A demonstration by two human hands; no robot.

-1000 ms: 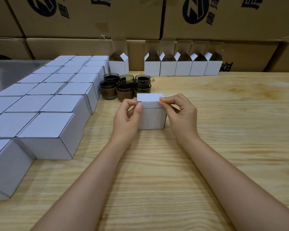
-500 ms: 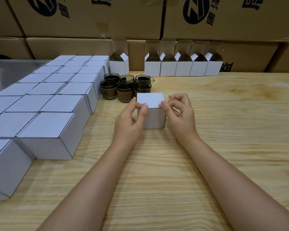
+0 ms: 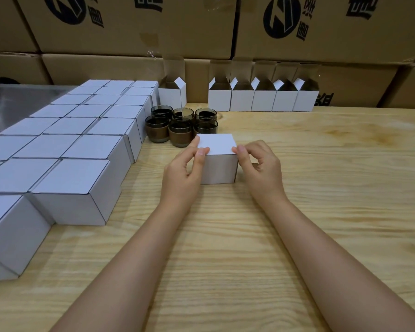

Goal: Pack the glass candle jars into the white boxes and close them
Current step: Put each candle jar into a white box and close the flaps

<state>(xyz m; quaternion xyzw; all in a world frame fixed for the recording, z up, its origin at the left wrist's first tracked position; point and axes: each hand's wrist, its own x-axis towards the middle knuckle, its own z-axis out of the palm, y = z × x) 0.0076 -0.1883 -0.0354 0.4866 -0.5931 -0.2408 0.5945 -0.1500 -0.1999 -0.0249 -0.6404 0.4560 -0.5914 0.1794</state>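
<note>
A small white box stands on the wooden table in front of me with its lid flat on top. My left hand holds its left side, thumb and forefinger at the lid's near-left corner. My right hand pinches the lid's near-right corner, the other fingers curled. Just behind the box stand several dark glass candle jars in two rows. Several open white boxes with raised flaps line the back.
Several closed white boxes fill the table's left side in rows, reaching the near-left corner. One more open box stands behind the jars. Large brown cartons form a wall at the back. Bare wooden table lies to the right.
The lid has gone from slightly raised to flat on the box. Both hands slid from the lid's front edge to its near corners.
</note>
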